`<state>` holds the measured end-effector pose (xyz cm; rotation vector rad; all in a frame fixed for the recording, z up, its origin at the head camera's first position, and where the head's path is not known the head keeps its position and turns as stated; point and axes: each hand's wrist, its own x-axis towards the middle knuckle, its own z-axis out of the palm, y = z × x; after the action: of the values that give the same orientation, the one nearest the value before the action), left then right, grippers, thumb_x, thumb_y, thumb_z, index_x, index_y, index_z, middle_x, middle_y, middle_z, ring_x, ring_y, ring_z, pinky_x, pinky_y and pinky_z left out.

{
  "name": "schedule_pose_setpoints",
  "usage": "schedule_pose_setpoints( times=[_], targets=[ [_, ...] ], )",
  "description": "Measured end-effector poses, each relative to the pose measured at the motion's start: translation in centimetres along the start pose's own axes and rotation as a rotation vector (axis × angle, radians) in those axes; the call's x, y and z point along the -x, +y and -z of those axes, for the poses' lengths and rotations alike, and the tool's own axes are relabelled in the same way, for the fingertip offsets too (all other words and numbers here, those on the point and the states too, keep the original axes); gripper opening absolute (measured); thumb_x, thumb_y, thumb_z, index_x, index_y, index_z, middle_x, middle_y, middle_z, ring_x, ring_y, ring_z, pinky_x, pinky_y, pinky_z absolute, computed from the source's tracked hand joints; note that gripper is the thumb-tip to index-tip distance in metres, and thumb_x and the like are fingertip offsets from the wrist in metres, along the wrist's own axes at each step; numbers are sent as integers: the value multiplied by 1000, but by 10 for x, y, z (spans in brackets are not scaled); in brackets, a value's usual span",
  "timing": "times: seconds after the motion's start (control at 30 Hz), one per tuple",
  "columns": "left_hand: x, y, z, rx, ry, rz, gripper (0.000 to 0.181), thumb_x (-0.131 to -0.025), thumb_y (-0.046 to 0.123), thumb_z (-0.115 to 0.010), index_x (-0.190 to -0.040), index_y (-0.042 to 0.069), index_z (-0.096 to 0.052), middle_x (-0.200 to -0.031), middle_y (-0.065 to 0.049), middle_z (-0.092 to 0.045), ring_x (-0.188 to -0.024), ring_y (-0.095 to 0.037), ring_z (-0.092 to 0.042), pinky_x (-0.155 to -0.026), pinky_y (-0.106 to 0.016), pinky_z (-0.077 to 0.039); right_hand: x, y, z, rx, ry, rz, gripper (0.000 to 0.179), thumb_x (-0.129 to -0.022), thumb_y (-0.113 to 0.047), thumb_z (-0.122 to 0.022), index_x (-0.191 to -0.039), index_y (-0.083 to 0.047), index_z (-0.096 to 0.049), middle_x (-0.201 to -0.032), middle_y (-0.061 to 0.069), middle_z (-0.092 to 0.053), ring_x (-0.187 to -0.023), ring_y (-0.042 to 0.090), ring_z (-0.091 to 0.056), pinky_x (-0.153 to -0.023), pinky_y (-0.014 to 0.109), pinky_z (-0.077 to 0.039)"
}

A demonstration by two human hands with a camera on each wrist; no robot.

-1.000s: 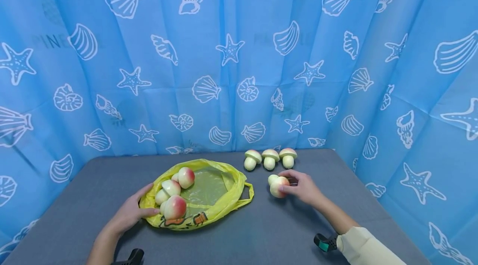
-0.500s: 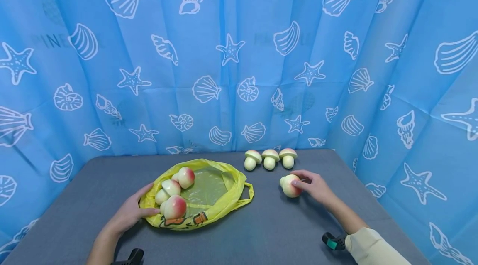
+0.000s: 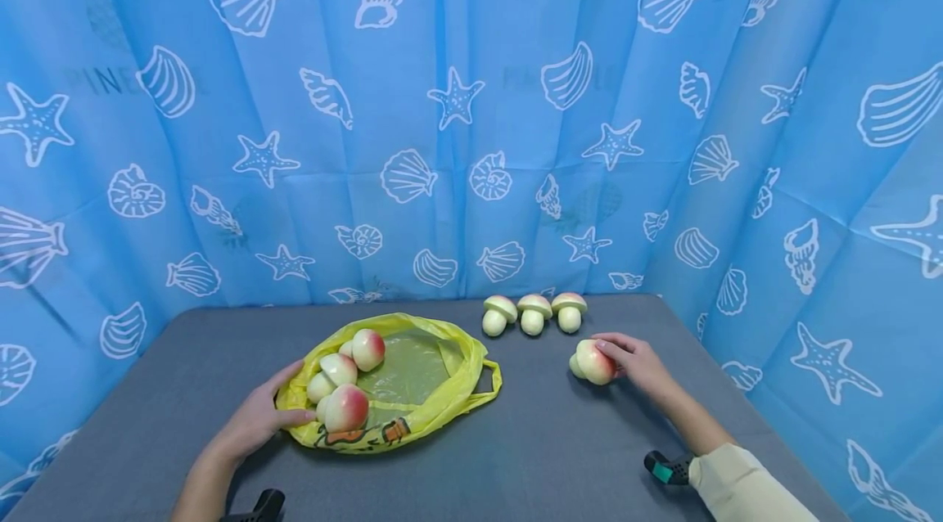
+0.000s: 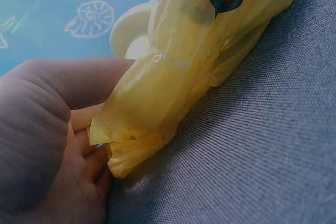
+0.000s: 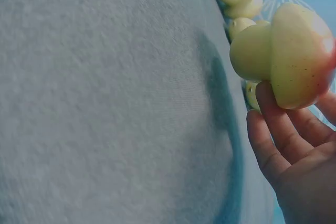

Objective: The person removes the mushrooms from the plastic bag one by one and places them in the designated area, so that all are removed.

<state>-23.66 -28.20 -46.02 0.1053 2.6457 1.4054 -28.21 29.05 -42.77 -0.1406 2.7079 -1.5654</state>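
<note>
1. Three glossy cream-and-pink mushroom shapes (image 3: 534, 315) lay beyond the right hand (image 3: 639, 363), which pinched a matching mushroom (image 3: 592, 362).
2. The left hand (image 3: 258, 417) gripped a yellow printed plastic bag (image 3: 446, 402) holding three similar mushrooms (image 3: 340, 371).

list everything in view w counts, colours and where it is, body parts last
table: one, grey, under everything
curtain: one or more, blue with white sea shapes, behind and beside the table
bag: one, yellow with printed front, left part of table
bagged mushrooms: three visible, cream and pink, left side of bag
row mushrooms: three, cream and pink, far edge of table
held mushroom: one, cream and pink, nearer than the row
wrist devices: two, black, at each wrist
sleeve: one, cream, right arm
left hand: one, bare, gripping bag's left edge
right hand: one, bare, holding that single mushroom
</note>
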Motion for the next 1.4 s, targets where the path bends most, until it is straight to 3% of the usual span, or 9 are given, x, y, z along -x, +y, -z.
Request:
schedule_pose_setpoints(
  times=[0.47, 0.7, 0.8, 0.93, 1.07, 1.17, 1.4],
  targets=[
    [-1, -2, 0, -4, -4, 27, 98, -84, 34, -75, -154, -1, -17, -152, -34, -17, -136, -54, -18, -105, -67, -22, -10, 8, 8, 7, 3, -112, 51, -101, -37, -51, -129, 6, -56, -112, 15, -60, -84, 20, -54, -71, 36, -50],
    [-1, -2, 1, 6, -5, 10, 97, -84, 32, -75, -153, -2, -16, -152, -35, -17, -136, -53, -19, -106, -66, -22, -14, 13, 12, 31, 72, -129, 53, -101, -38, -50, -129, 6, -56, -116, 20, -59, -86, 20, -54, -67, 33, -51],
    [-1, -2, 1, 4, -5, 10, 97, -85, 33, -74, -153, -2, -16, -152, -35, -17, -136, -53, -19, -105, -67, -23, -14, 14, 13, 67, 100, -122, 52, -102, -38, -49, -129, 6, -56, -121, 23, -58, -93, 24, -56, -70, 32, -50],
    [-1, -2, 1, -5, -5, 8, 97, -85, 33, -74, -153, -3, -16, -152, -35, -17, -136, -53, -20, -105, -66, -23, -13, 14, 14, 108, 121, -121, 55, -102, -40, -48, -130, 6, -55, -127, 26, -56, -110, 34, -54, -84, 39, -47],
    [-1, -2, 1, -3, -7, 7, 97, -84, 34, -75, -153, -2, -16, -152, -35, -17, -136, -53, -19, -105, -66, -23, -10, 11, 13, 133, 111, -94, 57, -101, -42, -50, -133, 5, -54, -129, 26, -56, -115, 38, -53, -91, 48, -46],
    [-2, -3, 0, -5, -5, 9, 98, -83, 35, -75, -153, -2, -17, -152, -34, -17, -136, -53, -19, -106, -66, -22, -5, 6, 14, 202, 83, -14, 55, -99, -41, -54, -132, 4, -54, -128, 25, -57, -115, 39, -54, -90, 49, -48],
    [-2, -1, 0, -2, -1, 2, 98, -83, 34, -76, -153, -2, -18, -152, -35, -18, -136, -54, -19, -106, -67, -22, 14, -9, 12, 369, -104, 103, 53, -92, -39, -66, -130, -3, -58, -126, 19, -59, -113, 38, -55, -82, 48, -51]
  ],
)
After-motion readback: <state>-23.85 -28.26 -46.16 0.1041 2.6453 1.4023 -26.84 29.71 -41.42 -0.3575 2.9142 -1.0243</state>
